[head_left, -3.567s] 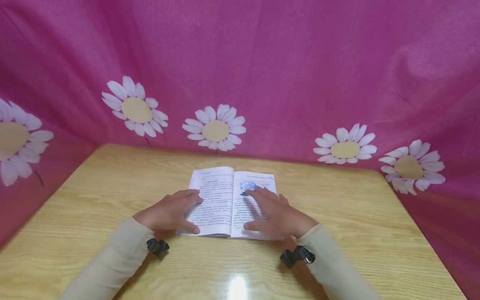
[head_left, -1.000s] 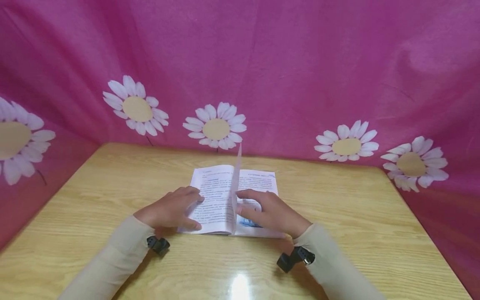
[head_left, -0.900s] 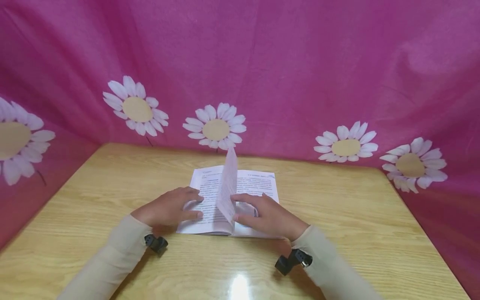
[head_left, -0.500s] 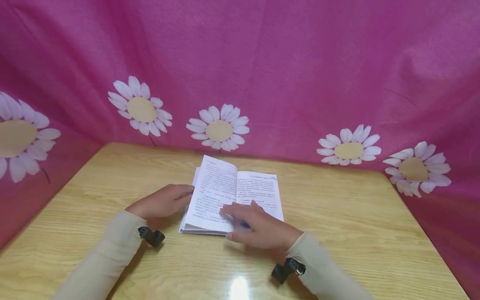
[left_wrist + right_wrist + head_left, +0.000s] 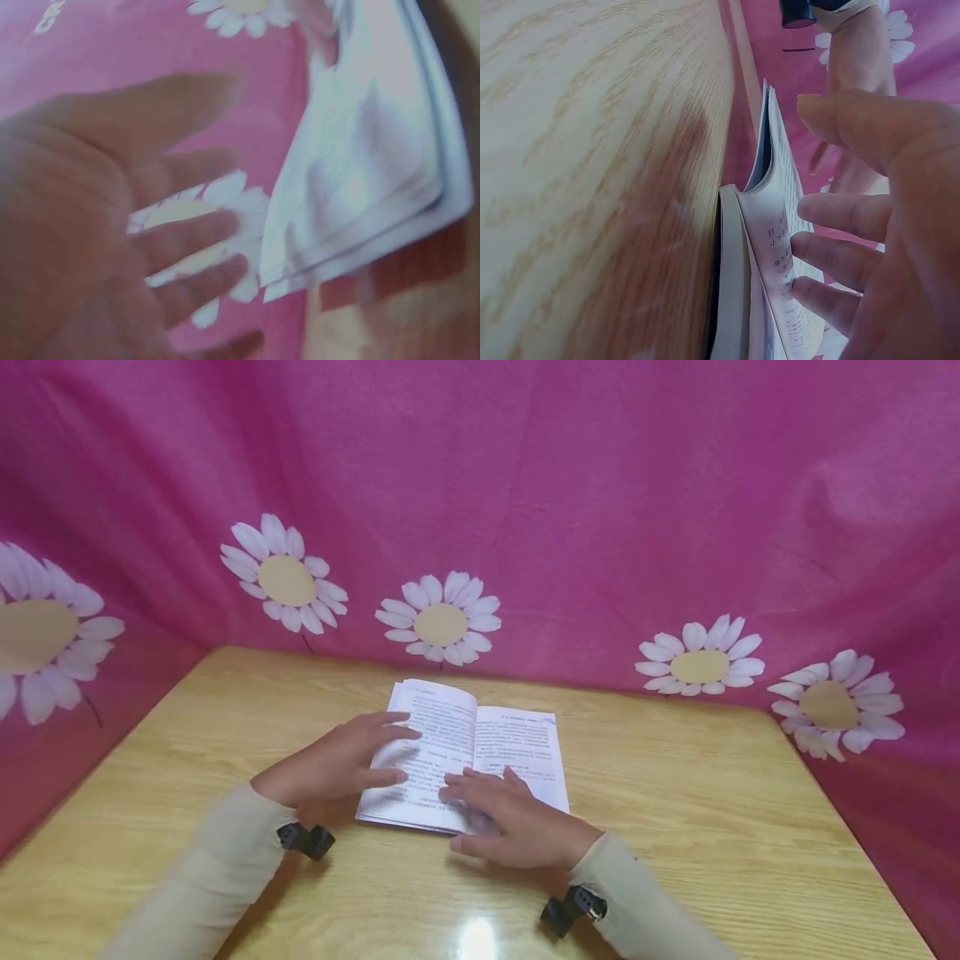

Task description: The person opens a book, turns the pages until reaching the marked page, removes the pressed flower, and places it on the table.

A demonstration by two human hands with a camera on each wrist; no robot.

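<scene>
An open book [image 5: 438, 735] with printed white pages lies on the wooden table, its spine running away from the person. My left hand [image 5: 341, 760] is spread over the edge of the left page, fingers extended and apart. In the left wrist view that hand [image 5: 82, 202] is blurred, with the book's page edges [image 5: 367, 150] beside it. My right hand [image 5: 517, 818] reaches across the near part of the book, straight fingers over the left page close to the gutter. In the right wrist view its fingertips [image 5: 810, 247] are right at the printed page [image 5: 780, 225].
The light wooden table [image 5: 712, 827] extends on all sides of the book. A pink cloth [image 5: 562, 510] with white daisies rises behind the table and along its sides. Small black cameras [image 5: 306, 840] sit on both wrists.
The right hand has turned a page from right to left, and it now lies flat on the left side. The left hand withdrew to the left edge, then came back over the page.
</scene>
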